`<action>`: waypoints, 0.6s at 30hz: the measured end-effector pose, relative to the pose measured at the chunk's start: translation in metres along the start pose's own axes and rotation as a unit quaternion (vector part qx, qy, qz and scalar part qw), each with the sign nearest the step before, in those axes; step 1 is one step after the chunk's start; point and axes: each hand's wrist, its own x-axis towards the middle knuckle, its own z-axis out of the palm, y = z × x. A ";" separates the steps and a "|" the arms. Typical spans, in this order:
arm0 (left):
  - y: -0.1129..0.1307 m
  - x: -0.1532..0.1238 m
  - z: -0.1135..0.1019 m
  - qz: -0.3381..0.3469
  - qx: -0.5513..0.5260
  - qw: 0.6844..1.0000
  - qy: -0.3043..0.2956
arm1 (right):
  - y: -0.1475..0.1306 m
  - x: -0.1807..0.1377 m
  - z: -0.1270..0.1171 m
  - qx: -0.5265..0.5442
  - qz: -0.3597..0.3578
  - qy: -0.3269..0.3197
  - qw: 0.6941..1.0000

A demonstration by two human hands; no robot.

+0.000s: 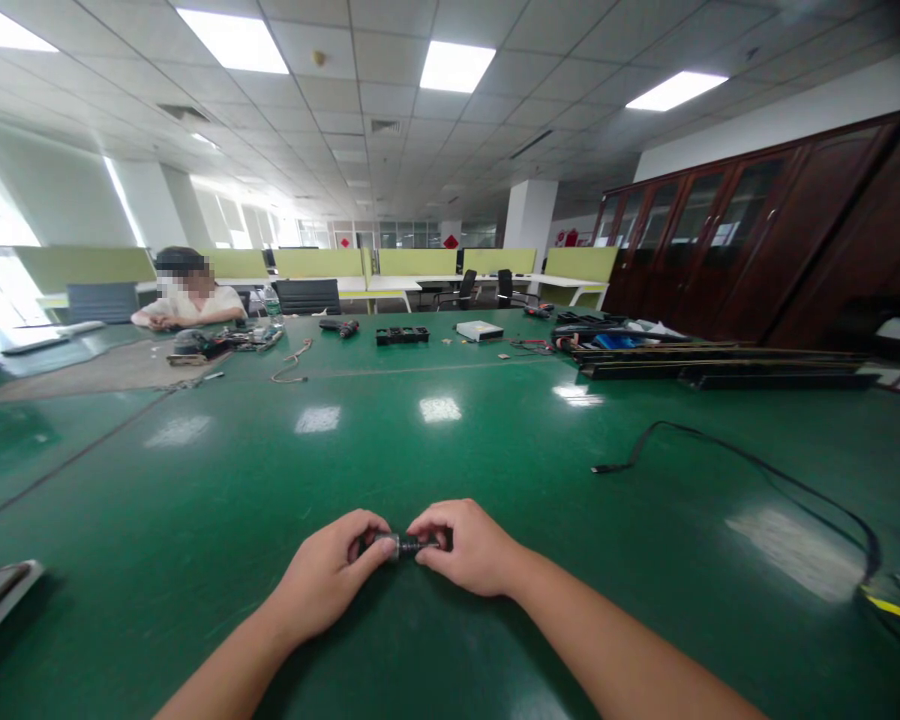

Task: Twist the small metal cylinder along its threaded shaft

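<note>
Close to me, low in the middle of the view, a small dark cylindrical part (406, 546) with a greyish collar and a ribbed, narrower neck lies sideways between my hands. My left hand (335, 565) grips its thicker left end between thumb and fingers. Curled round the thin right end are the thumb and fingers of my right hand (466, 548). Fingers cover both ends, so its exact kind cannot be made out. It is held just over or on the green tabletop (450, 470).
A black cable (750, 462) curves over the right side. At the far edge are a power drill (339, 327), a black slotted block (402, 336), a white box (479, 331) and long dark rails (720, 362). A person (189, 300) sits at far left. A flat device (0, 600) lies near left.
</note>
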 end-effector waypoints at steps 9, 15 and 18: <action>0.000 0.000 -0.001 0.007 0.027 1.000 -0.009 | -0.006 0.000 -0.001 -0.059 -0.033 -0.018 0.998; 0.000 0.001 -0.001 0.012 0.032 0.999 -0.012 | -0.006 0.000 0.000 -0.076 -0.037 -0.016 0.996; 0.001 0.001 -0.001 0.010 0.031 0.999 -0.012 | -0.006 0.000 0.000 -0.082 -0.041 -0.017 0.996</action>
